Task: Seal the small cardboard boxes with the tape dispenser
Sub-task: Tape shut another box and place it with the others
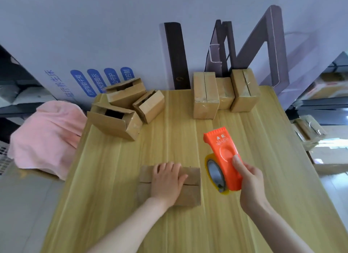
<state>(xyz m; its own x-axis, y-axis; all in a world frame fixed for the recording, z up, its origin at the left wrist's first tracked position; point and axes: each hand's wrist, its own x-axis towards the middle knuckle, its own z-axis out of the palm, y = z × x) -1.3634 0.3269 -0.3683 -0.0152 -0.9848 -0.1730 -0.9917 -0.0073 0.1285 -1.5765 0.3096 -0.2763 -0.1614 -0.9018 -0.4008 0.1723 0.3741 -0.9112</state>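
On the wooden table [263, 177] — small boxes [206, 96], white wall [94, 26] behind.

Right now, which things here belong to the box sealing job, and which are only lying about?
Job: tape dispenser, gripped by the right hand; near box, pressed under the left hand; three open boxes, back left; three closed boxes, back right.
Lying about: pink cloth, far left; dark boards, standing at the back.
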